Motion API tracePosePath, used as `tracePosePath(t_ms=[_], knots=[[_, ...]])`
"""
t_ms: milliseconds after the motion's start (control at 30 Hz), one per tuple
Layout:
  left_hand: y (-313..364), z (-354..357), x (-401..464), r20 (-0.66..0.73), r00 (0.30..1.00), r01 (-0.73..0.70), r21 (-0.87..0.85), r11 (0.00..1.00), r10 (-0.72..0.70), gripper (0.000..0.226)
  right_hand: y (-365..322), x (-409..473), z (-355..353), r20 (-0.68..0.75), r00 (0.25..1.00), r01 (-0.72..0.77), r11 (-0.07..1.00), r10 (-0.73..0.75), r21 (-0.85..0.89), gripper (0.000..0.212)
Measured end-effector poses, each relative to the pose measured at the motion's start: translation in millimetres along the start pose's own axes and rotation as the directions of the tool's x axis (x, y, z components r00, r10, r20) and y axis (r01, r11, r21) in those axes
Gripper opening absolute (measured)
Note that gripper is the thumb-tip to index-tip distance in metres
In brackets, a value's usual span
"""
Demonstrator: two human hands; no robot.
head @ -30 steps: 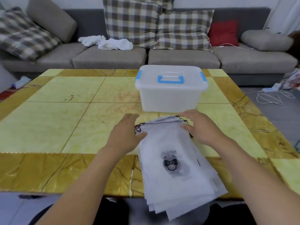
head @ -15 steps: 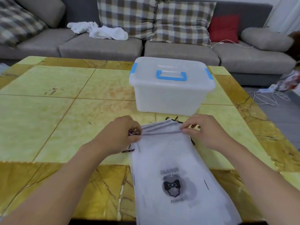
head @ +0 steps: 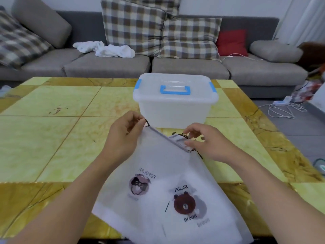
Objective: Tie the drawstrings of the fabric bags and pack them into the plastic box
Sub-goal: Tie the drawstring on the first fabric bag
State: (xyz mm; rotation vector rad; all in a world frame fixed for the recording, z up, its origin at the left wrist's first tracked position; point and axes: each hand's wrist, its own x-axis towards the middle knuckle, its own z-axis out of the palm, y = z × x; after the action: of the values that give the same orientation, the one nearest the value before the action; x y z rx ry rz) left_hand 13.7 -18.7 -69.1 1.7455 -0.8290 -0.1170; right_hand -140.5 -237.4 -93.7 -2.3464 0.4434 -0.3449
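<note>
The left hand (head: pixel 123 136) pinches the top bag (head: pixel 158 173) by its black drawstring (head: pixel 146 122), the right hand (head: pixel 207 143) pinches the bag's hem at 3 o'clock; next is tying, and the plastic box (head: pixel 174 101) at 12 o'clock has its lid on.

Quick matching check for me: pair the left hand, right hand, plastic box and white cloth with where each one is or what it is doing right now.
Things:
1. left hand
2. right hand
3. plastic box
4. white cloth

States:
A. lid on, standing on the table behind the bags
B. lying crumpled on the sofa
C. lifting the top bag's corner by its black drawstring
D. pinching a bag's hem at the opening

Pairs: 1-C, 2-D, 3-A, 4-B
</note>
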Motion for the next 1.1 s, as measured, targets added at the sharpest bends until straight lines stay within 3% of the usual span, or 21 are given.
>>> tracePosePath(t_ms=[100,200,333,467,533,667,900,1100], knots=[[2,1,-1,0.058,0.998,0.024,-0.036,0.999,-0.022,0.016,-5,-1,2,0.162,0.987,-0.018,1.000,0.017,0.008,0.046],[0,3,0,0.031,0.999,0.011,-0.031,0.999,-0.010,0.016,-9,1,10,0.220,0.975,0.032,0.999,-0.030,-0.006,0.015],[-3,5,0,-0.124,0.990,0.058,-0.094,0.994,-0.070,0.016,-30,0,5,0.210,0.977,-0.084,0.981,0.046,0.177,0.034],[-10,0,12,-0.235,0.928,0.216,-0.288,0.933,-0.288,0.021,-33,1,2,0.191,0.976,0.111,0.994,-0.109,0.002,0.037],[-13,-4,16,-0.145,0.918,0.295,-0.375,0.879,-0.370,0.024,-29,2,-2,0.107,0.991,0.069,0.988,-0.084,0.134,0.040],[-14,-9,15,0.018,0.957,0.281,-0.302,0.911,-0.289,0.020,-27,4,-18,0.044,0.999,-0.037,0.951,0.025,0.306,0.042],[-12,-14,5,0.336,0.882,0.398,-0.157,0.904,-0.330,0.020,-11,-2,-17,0.338,0.933,-0.240,0.910,0.121,0.338,0.049],[-18,-15,6,0.255,0.829,0.535,-0.105,0.838,-0.497,0.032,-16,-6,-26,0.443,0.893,-0.286,0.861,0.081,0.421,0.061]])
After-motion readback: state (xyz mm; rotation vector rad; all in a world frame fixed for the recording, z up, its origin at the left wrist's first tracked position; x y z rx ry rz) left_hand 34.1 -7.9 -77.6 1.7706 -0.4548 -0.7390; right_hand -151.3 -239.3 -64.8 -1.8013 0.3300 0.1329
